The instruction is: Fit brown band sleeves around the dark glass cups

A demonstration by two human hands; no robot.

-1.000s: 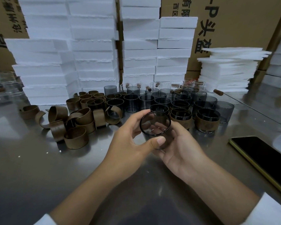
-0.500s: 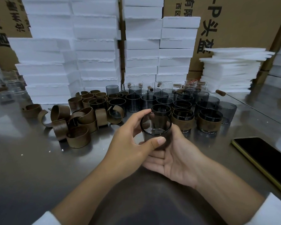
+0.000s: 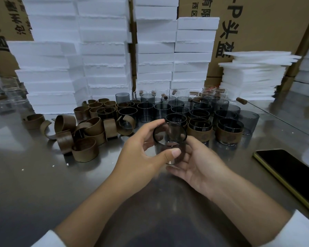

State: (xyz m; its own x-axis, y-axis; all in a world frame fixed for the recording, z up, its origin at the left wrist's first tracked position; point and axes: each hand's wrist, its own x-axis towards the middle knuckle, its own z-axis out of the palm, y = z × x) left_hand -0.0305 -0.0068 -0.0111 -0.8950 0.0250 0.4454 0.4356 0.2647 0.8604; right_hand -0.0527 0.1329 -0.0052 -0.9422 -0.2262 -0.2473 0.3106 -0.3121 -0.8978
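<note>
While the left hand [image 3: 141, 157] gripped a cup [image 3: 169, 134] at its rim and the right hand [image 3: 198, 166] curled round its base, just above the steel table [image 3: 34, 184], loose bands [image 3: 86, 150] lay heaped to the left. More cups [image 3: 162, 109] stood clustered behind. Foam blocks [image 3: 103, 50] were stacked against printed cartons [image 3: 266, 24]; a phone [image 3: 292, 170] lay at the right.
</note>
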